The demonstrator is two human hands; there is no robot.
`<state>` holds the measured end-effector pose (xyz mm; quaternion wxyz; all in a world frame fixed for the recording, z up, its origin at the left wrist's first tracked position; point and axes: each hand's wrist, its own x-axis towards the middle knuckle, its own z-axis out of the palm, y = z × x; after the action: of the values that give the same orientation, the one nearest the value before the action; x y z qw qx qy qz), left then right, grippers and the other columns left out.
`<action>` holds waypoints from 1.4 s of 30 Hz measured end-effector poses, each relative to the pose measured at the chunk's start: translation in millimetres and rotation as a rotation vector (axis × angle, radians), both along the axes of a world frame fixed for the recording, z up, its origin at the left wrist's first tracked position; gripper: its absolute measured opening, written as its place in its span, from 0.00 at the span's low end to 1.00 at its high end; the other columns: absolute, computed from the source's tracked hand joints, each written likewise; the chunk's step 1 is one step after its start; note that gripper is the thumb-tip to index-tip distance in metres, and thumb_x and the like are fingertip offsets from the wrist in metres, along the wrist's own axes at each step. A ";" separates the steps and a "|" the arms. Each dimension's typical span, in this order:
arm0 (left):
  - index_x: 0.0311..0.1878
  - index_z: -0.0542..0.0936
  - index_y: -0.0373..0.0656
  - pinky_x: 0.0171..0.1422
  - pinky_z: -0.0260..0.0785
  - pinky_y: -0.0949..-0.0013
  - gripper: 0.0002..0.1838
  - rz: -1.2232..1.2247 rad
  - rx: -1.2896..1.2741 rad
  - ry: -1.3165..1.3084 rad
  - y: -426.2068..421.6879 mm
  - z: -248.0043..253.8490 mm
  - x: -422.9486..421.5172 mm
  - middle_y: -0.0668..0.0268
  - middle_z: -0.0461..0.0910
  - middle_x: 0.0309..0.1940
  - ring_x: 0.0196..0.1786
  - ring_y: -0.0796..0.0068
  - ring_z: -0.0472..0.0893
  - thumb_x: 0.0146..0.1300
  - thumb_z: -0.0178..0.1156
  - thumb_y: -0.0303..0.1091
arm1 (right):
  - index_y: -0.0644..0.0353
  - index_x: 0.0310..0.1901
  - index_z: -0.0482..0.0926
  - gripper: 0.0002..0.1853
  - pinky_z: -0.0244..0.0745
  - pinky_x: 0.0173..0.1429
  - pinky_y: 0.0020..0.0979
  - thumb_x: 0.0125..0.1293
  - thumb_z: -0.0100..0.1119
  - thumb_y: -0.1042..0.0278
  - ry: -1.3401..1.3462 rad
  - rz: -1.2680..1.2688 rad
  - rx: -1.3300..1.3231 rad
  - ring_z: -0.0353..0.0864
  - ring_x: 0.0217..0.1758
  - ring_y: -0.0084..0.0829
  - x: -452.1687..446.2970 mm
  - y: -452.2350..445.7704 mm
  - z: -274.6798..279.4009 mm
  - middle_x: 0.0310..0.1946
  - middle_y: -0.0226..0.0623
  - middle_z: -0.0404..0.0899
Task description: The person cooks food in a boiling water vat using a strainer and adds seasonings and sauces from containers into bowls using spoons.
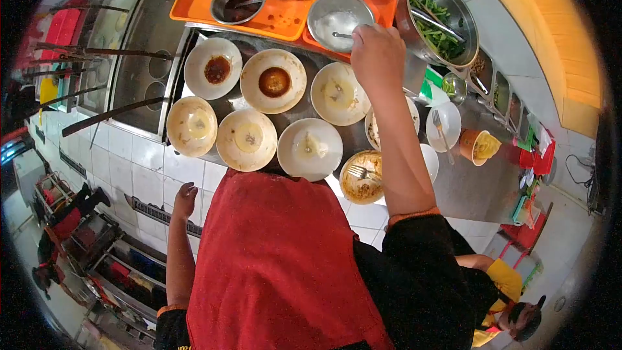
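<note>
My right hand (378,58) is closed on the handle of a small spoon (341,35), whose bowl end lies in a metal bowl (324,18) of white powder or grains on the orange tray (387,1). My left hand (186,201) hangs low beside the red apron (272,253), away from the counter; its fingers look curled, and nothing shows in them. Below the trays stand two rows of white bowls. One bowl (217,85) and its neighbour (273,105) hold dark sauce; others, such as the front bowl (310,167), hold a pale substance.
A pot of greens (469,21) with tongs stands at the upper right. A used bowl with a fork (360,196), a white bowl with a fork (455,119) and a paper cup (471,146) are right of my forearm. Another person (508,291) is at the lower right.
</note>
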<state>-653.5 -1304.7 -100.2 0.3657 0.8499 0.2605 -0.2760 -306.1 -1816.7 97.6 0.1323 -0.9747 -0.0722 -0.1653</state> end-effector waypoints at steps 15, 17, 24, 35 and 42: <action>0.58 0.73 0.34 0.56 0.72 0.64 0.22 0.246 0.015 0.255 22.3 -32.6 -115.9 0.50 0.82 0.48 0.53 0.62 0.81 0.66 0.60 0.38 | 0.63 0.36 0.81 0.08 0.75 0.47 0.35 0.62 0.60 0.67 0.418 -0.021 0.573 0.82 0.39 0.39 -19.9 4.0 30.6 0.32 0.43 0.83; 0.58 0.72 0.34 0.57 0.71 0.64 0.23 0.250 0.016 0.274 23.7 -44.7 -118.1 0.50 0.81 0.49 0.54 0.62 0.80 0.66 0.59 0.38 | 0.62 0.34 0.81 0.06 0.74 0.47 0.35 0.61 0.60 0.69 0.387 0.046 0.686 0.82 0.39 0.39 -45.6 31.0 13.4 0.31 0.42 0.82; 0.60 0.72 0.37 0.60 0.68 0.66 0.24 0.267 -0.049 0.144 -10.8 -0.2 -39.3 0.54 0.80 0.51 0.56 0.65 0.78 0.65 0.59 0.41 | 0.59 0.28 0.76 0.04 0.69 0.43 0.48 0.55 0.54 0.69 0.362 0.526 0.093 0.77 0.38 0.46 -112.4 106.5 -53.1 0.30 0.43 0.77; 0.58 0.73 0.34 0.58 0.71 0.64 0.23 0.152 -0.037 0.058 16.7 -47.8 -69.7 0.50 0.81 0.48 0.53 0.62 0.80 0.65 0.59 0.39 | 0.61 0.29 0.80 0.06 0.71 0.46 0.46 0.57 0.57 0.69 0.068 0.163 -0.032 0.77 0.38 0.49 29.0 12.1 -9.2 0.30 0.45 0.80; 0.57 0.74 0.34 0.59 0.70 0.65 0.21 0.305 -0.025 0.176 28.9 -58.1 -112.3 0.50 0.80 0.51 0.55 0.63 0.79 0.66 0.59 0.38 | 0.63 0.33 0.82 0.09 0.75 0.47 0.43 0.58 0.59 0.66 0.246 0.105 0.308 0.81 0.40 0.49 32.9 1.7 -10.6 0.35 0.47 0.82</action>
<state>-765.8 -1275.8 -158.4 0.3896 0.7684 0.4141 -0.2940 -273.2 -1814.9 87.0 0.2959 -0.9507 -0.0803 -0.0469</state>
